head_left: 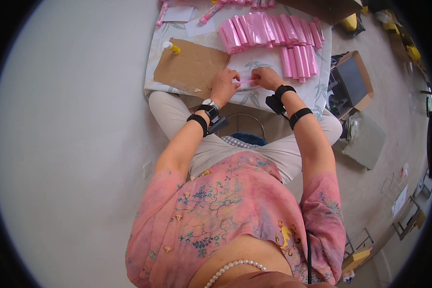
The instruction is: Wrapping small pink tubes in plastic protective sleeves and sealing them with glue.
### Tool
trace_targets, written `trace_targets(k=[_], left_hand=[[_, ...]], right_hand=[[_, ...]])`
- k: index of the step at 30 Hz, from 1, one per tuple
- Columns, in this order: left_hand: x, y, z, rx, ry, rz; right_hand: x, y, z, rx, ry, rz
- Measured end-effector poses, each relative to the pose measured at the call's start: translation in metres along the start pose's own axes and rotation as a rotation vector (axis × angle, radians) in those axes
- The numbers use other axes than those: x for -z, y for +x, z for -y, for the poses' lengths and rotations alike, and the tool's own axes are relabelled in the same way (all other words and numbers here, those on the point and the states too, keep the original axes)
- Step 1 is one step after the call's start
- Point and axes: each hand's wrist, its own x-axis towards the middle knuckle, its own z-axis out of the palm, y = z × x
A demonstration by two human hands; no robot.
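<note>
Between my two hands, close to the table's near edge, a thin pink strip [246, 81] lies roughly level. My left hand [224, 85] is closed at its left end, beside a brown cardboard sheet [197, 65]. My right hand [268, 78] pinches the strip's other end, with fingers curled down. Too little of the strip shows to tell whether it is rolled film or a flat piece. A yellow stick with a white cap [172, 47], like a glue stick, is on the cardboard. Beyond my right hand, shiny pink rolls [300, 62] lie side by side, below a longer row [269, 29].
A patterned cloth [317, 91] covers the table. White papers [197, 28] and pink tubes [210, 13] lie at the far left. A brown box [321, 9] stands at the far right corner. On the floor to the right is an open carton [355, 79].
</note>
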Motion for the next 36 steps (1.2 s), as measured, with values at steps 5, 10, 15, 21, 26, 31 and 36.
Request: trace_targets(k=[5,10,15,21,26,31,36], left_hand=[[-0.006,-0.012,-0.008,-0.336,0.092,-0.046],[-0.01,-0.029,-0.021,-0.532,0.29,-0.075],[-0.014,-0.036,-0.012,-0.468,0.35,-0.088],[-0.014,-0.037,-0.007,-0.434,0.286,-0.086],[-0.012,-0.032,-0.004,-0.436,0.197,-0.058],[-0.008,-0.031,-0.002,-0.393,0.152,-0.034],[-0.006,-0.03,-0.002,-0.381,0.128,-0.025]], right_hand=[[0.002,0.006,0.005,-0.045,-0.011,0.041],[0.004,0.005,0.006,-0.056,-0.019,0.054],[0.005,-0.001,0.008,-0.027,-0.011,0.019],[0.005,-0.038,0.009,0.147,0.091,-0.064],[-0.003,-0.048,0.007,0.211,0.041,-0.167],[-0.01,-0.048,0.005,0.254,0.014,-0.233],[-0.012,-0.047,0.004,0.271,-0.015,-0.254]])
